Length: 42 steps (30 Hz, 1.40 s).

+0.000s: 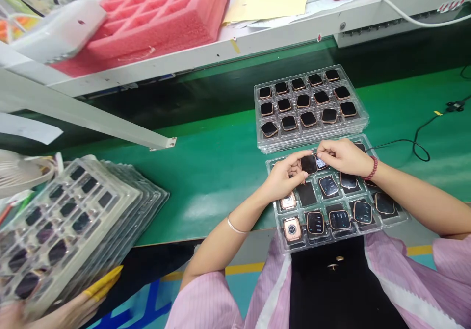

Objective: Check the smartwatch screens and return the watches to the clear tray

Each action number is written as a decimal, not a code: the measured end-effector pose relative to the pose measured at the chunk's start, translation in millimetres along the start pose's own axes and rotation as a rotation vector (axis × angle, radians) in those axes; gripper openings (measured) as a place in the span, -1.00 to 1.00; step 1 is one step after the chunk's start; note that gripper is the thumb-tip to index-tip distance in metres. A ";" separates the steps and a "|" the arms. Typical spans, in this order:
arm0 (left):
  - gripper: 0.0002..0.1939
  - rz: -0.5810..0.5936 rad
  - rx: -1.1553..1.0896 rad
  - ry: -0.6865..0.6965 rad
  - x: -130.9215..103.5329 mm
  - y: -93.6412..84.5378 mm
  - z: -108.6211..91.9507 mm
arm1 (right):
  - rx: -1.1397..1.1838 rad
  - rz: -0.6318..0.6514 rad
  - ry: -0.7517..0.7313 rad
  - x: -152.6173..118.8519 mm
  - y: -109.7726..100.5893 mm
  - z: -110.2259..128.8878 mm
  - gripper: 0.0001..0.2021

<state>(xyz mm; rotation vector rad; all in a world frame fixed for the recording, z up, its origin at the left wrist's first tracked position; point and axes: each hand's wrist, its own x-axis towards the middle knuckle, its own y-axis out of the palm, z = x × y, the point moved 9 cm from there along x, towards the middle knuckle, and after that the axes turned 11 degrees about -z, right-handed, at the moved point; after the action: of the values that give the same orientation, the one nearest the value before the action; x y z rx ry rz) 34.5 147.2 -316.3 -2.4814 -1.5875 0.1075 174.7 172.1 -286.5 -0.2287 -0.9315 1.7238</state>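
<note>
My left hand [287, 174] grips a dark-screened smartwatch [308, 164] between thumb and fingers, just above a clear plastic tray [281, 244]. Closed fingertips of my right hand [342, 156] meet at the watch's right edge; its thumb is partly hidden. Under those fingertips shows a smartwatch with a lit white pattern [321, 163]. Several watches lie face up in the tray, some with lit text, such as one watch [328, 186]. At the tray's left, a rose-gold watch [292, 229] lies back side up. One pocket [306, 194] below my left hand holds no watch.
Behind sits a stack of clear trays [312, 135] with dark watches. At left, a co-worker's hand [91, 294] with yellow fingertips is beside another tray stack [121, 211]. A white shelf post [121, 123] meets the green bench [198, 182]. A black cable [415, 138] lies right.
</note>
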 end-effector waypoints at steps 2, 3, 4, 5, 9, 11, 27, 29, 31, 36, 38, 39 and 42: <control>-0.47 0.037 0.098 0.098 -4.0 1.1 -12.2 | -0.060 0.006 0.000 -0.4 1.4 -2.8 -0.82; -0.49 0.059 0.181 0.161 -8.1 3.2 -19.3 | -0.090 -0.004 0.009 -0.4 0.6 -5.3 -0.83; -0.52 0.086 0.283 0.225 -13.5 6.6 -25.8 | -0.111 -0.022 0.023 -0.3 -1.4 -8.0 -0.84; -0.55 0.116 0.394 0.286 -20.2 11.2 -31.0 | -0.118 -0.044 0.037 -0.1 -4.1 -10.4 -0.85; -0.61 0.190 0.730 0.421 -45.1 24.7 -37.5 | -0.050 -0.092 0.034 3.2 -12.5 -7.4 -0.86; -0.66 0.144 0.750 0.432 -48.2 16.2 -39.6 | -0.039 -0.070 -0.020 7.2 -9.2 4.8 -0.86; -0.27 -0.062 0.465 0.253 -23.6 -67.6 -4.2 | 0.026 0.074 -0.019 42.3 36.5 53.3 -0.81; -0.33 -0.070 0.380 0.238 -24.5 -67.0 -3.8 | 0.022 0.028 0.017 43.9 32.5 45.9 -0.81; -0.41 -0.111 0.320 0.230 -24.2 -69.7 -4.0 | 0.006 0.024 0.038 42.3 34.7 40.2 -0.81; -0.53 -0.279 0.586 0.303 -26.0 -77.3 -11.0 | 0.131 0.060 0.074 36.9 41.3 37.6 -0.79; -0.55 -0.287 0.617 0.309 -26.7 -75.1 -11.2 | 0.220 0.100 0.112 35.5 45.0 36.9 -0.76; -0.56 -0.290 0.599 0.299 -26.6 -74.6 -10.0 | 0.252 0.114 0.131 35.0 46.6 36.0 -0.75; -0.56 -0.310 0.455 0.223 -24.8 -76.7 -1.7 | 0.239 0.096 0.144 35.1 46.6 32.3 -0.76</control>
<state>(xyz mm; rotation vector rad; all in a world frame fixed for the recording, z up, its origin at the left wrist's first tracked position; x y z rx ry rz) -44.1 155.7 -300.3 -1.8219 -1.6150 0.1250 109.1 184.1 -286.3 -0.2389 -0.6119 1.8627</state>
